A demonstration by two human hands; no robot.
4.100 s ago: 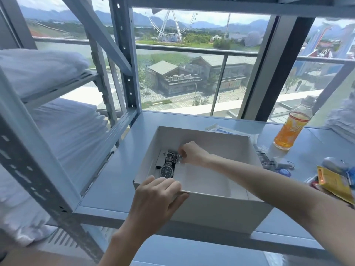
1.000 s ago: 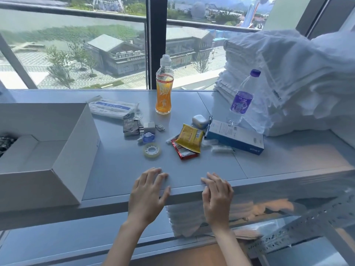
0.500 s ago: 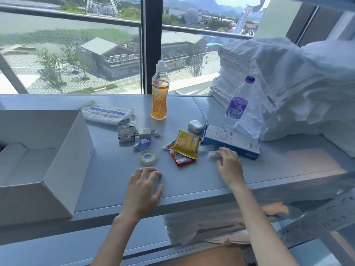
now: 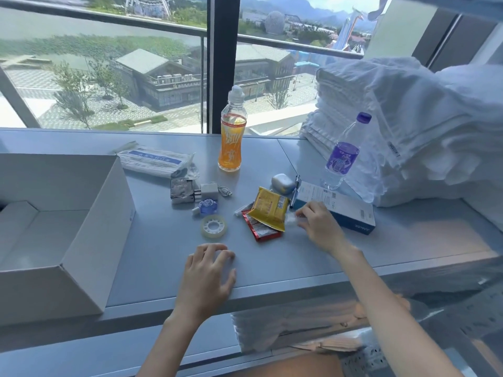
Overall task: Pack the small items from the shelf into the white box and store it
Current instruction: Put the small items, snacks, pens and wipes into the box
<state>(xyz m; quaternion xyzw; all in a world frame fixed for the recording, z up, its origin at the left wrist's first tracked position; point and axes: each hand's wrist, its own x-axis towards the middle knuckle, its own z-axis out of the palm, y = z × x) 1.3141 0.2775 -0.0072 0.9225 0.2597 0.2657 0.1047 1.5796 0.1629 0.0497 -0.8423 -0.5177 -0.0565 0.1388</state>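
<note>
Right hand goes in for a small piece; the box stands open on the left

The right hand [image 4: 318,225] reaches between the yellow packet [image 4: 269,208] and the blue carton [image 4: 343,209], fingertips pinching a small clear item [image 4: 291,220], too blurred to name; the left hand [image 4: 209,273] lies on the shelf [image 4: 163,254] near its front edge, fingers loosely spread, holding nothing, likely a brace for the reach; the white box [image 4: 95,227] sits open-topped at the shelf's left end, apart from the clutter, so every pick means a carry across; tape roll [image 4: 214,227], red sachet [image 4: 261,232] and charger plug [image 4: 209,190] lie loose, not yet packed.
</note>
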